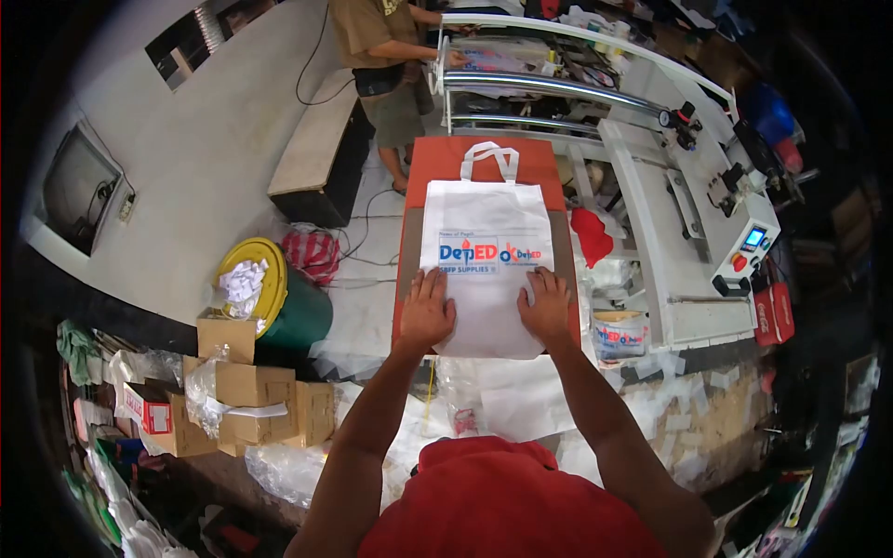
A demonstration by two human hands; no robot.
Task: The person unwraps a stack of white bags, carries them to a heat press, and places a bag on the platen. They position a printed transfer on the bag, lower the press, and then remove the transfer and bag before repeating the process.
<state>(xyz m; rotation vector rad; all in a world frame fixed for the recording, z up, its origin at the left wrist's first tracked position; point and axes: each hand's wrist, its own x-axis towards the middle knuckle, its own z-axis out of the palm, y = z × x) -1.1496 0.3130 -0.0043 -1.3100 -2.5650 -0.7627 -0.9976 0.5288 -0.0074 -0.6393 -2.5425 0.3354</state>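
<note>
Your white bag [488, 302] lies flat on the red board [434, 156] in front of you, its two handles [502, 162] pointing away and its bottom edge toward your body. Blue and red print [484, 253], with "DepED" readable in it, runs across the middle. Your left hand [427, 309] rests on the bag's left edge, just below the print's left end; its fingers are stretched out and loose, clasping nothing. Your right hand [547, 307] mirrors it at the right edge, fingers likewise extended, pressed to the cloth rather than curled around it, with both thumbs turned inward. To your right stands a pale machine frame [642, 219] carrying a control box [744, 262], with a red cloth [591, 238] between it and the board. Beyond the board, a person in a brown shirt [372, 28] stands beside the metal bars [558, 86]. On your left sit a green bin [307, 312] with a yellow lid [276, 307] and several cardboard boxes [256, 386].
</note>
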